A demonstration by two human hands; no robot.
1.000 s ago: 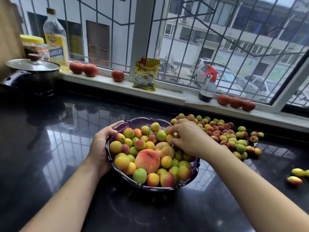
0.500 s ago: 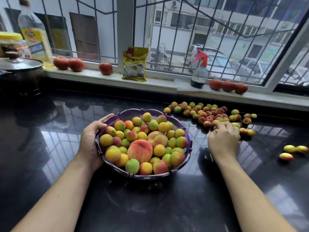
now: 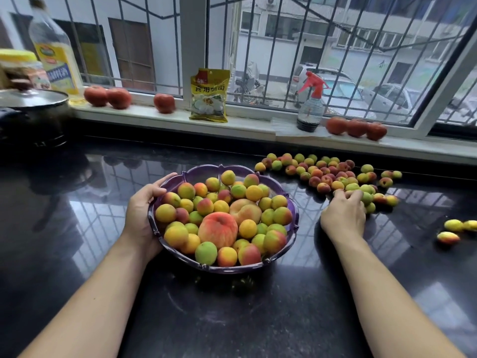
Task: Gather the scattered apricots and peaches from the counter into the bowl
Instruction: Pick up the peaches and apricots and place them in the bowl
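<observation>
A purple scalloped bowl (image 3: 293,233) stands on the black counter, heaped with small apricots and two larger peaches, the biggest peach (image 3: 217,229) near its front. My left hand (image 3: 143,215) grips the bowl's left rim. To the right lies a pile of loose apricots (image 3: 327,173) along the back of the counter. My right hand (image 3: 344,215) lies palm down at the near edge of that pile, its fingers curled over a few apricots there. What sits under the palm is hidden. Three more apricots (image 3: 455,229) lie apart at the far right.
A white window sill (image 3: 247,125) behind the counter carries red tomatoes (image 3: 356,127), a yellow packet (image 3: 209,95), a spray bottle (image 3: 311,109) and an oil bottle (image 3: 55,52). A lidded black pot (image 3: 31,117) stands at the far left.
My right hand left the bowl, swung right and came down on the near edge of the apricot pile. My left hand stayed on the bowl's rim.
</observation>
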